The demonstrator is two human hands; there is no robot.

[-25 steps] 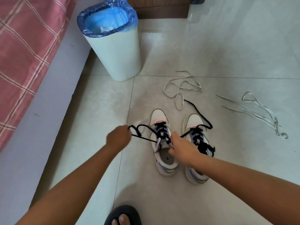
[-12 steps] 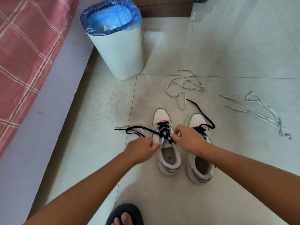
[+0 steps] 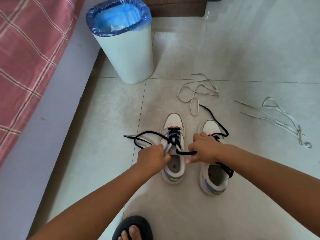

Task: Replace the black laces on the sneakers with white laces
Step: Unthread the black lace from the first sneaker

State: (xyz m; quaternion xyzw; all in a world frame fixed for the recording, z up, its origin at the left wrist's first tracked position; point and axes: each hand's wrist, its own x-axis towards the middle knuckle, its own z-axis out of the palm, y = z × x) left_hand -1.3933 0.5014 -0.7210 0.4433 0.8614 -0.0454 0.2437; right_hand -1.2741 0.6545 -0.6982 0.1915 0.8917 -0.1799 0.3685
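Nearest, below both forearms: dark slipper [image 3: 133, 227] with toes showing, cut off by the bottom edge. Both forearms reaching forward over pale floor tiles [image 3: 107, 118].

Left hand [image 3: 152, 157] curled at the tongue of the left sneaker [image 3: 173, 149] — seems to grip the tongue or collar, exact hold hidden behind the knuckles. Right hand [image 3: 202, 149] curled too, pinching a stretch of black lace [image 3: 185, 153] pulled sideways out of the left sneaker's upper eyelets; fingertips partly hidden, one fingertip poking out near the shoe opening. Free ends of the same lace looping out on the floor left of the left hand, tip lying flat.

Right sneaker [image 3: 213, 175] just beside the left one, directly under the right hand and wrist; eyelets mostly covered by the hand, so lacing there hard to make out. Second black lace [image 3: 216, 118] trailing from under the right hand out past the toe; another bit bunched beside the right wrist.

Beyond the hands: white lace [image 3: 197, 94] in loose loops just ahead of the sneaker toes, touching the black tip or not — cannot tell. Second white lace [image 3: 280, 118] well off to the right of the right hand, tangled at its end.

Farther, ahead-left of the left hand: white bin [image 3: 128, 54] with blue liner, contents unclear. Far left: bed with pink checked cover [image 3: 26, 49], cut off. Top edge: brown furniture base [image 3: 176, 9], mostly out of frame.
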